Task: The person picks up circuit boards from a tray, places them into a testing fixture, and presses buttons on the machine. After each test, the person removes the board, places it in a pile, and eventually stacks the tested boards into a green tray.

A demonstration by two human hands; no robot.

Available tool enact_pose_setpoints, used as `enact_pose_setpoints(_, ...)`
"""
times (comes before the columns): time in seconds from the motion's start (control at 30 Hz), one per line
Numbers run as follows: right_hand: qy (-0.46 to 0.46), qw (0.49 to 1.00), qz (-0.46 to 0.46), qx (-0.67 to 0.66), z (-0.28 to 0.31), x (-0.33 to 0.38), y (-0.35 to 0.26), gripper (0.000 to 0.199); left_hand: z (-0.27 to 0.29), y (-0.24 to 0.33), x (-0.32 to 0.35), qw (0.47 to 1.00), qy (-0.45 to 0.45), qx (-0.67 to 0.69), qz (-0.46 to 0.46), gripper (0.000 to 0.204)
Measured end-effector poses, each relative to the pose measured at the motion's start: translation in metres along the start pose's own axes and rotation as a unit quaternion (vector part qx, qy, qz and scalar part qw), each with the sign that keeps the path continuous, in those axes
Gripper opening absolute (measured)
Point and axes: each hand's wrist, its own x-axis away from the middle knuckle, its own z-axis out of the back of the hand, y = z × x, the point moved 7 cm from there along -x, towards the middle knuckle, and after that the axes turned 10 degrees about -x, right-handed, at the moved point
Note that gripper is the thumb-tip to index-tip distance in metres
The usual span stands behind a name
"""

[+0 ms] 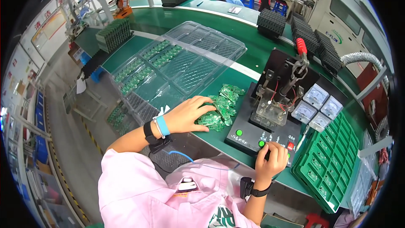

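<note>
The left hand [190, 114] lies palm down with its fingers curled loosely over a heap of small green circuit boards [220, 105], the fingertips resting on the boards at the heap's 9 o'clock edge; it is not plain whether any board is pinched. The wrist carries a blue band [162, 125] and a black strap with a blue cord running off it. The heap sits on the green bench [249, 46], just left of the test fixture.

The right hand [270, 158] is closed into a loose fist at the front edge of the black test fixture [270, 118], its thumb or knuckles against the panel right beside a green button [261, 143]; whether it presses that button cannot be told. A black watch-like band wraps that wrist. A second green button [239, 133] lies at the hand's 10 o'clock and a red button [290, 145] at its 2 o'clock.

On the fixture stands a clear block with a toggle clamp whose red handle [301, 45] points up at 12 o'clock. Three square white meters [316, 105] sit at the fixture's 3 o'clock. At the right hand's 3 o'clock leans a green slotted tray [333, 160]. At the left hand's 12 o'clock spread clear plastic blister trays [185, 59], some pockets filled with green boards. Black ridged trays [272, 22] are stacked at the far side of the bench.
</note>
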Motion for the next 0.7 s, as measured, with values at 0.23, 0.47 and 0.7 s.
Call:
enact_pose_setpoints(0.23,-0.002,1.000,0.006,0.008,0.001,0.001,-0.002,0.006,-0.009,0.002,0.024,0.992,0.089,0.031,0.085,0.038)
enact_pose_setpoints(0.47,-0.010,1.000,-0.002,-0.008,0.002,-0.001,-0.007,0.006,-0.013,0.002,0.026,0.988,0.075,0.068,0.118,0.031)
enact_pose_setpoints(0.7,-0.010,1.000,0.007,-0.004,0.003,0.000,-0.002,0.010,0.002,0.009,0.015,0.990,0.117,0.035,0.074,0.028)
